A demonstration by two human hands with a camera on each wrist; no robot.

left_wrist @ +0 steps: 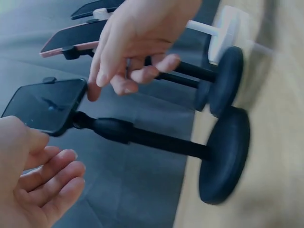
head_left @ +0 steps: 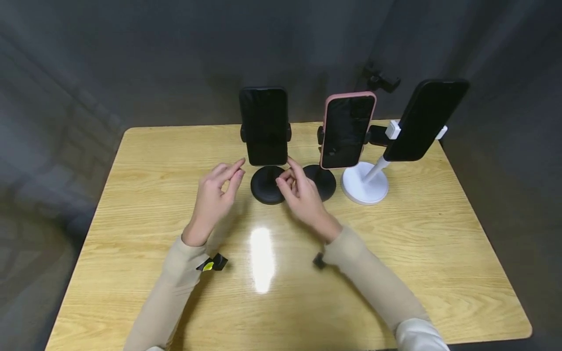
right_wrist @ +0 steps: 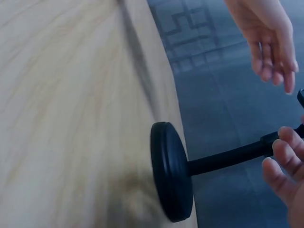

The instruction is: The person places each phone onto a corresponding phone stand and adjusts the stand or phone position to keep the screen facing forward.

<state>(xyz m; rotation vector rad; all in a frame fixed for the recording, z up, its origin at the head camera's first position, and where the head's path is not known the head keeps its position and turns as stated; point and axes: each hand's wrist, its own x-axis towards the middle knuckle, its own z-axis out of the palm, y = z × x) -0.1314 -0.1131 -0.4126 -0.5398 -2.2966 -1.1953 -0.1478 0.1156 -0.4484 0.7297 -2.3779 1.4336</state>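
A black phone (head_left: 265,126) stands upright in a black phone stand (head_left: 267,187), clamped at its sides. My left hand (head_left: 215,195) is off the phone's lower left corner, fingers loosely bent with nothing between them. At the lower right corner is my right hand (head_left: 303,195), its index finger stretched toward the edge; whether it touches I cannot tell. In the left wrist view, the left hand (left_wrist: 38,185) lies beside one long edge of the phone (left_wrist: 47,105), the right hand (left_wrist: 137,42) by its bottom end. The stand's black pole (right_wrist: 228,159) shows in the right wrist view.
To the right, a pink-cased phone (head_left: 348,130) sits in a second black stand (head_left: 322,183). Beyond it, another black phone (head_left: 426,120) leans in a white stand (head_left: 365,184). A further black clamp (head_left: 382,80) rises behind these. All stand along the back of the wooden table (head_left: 145,195).
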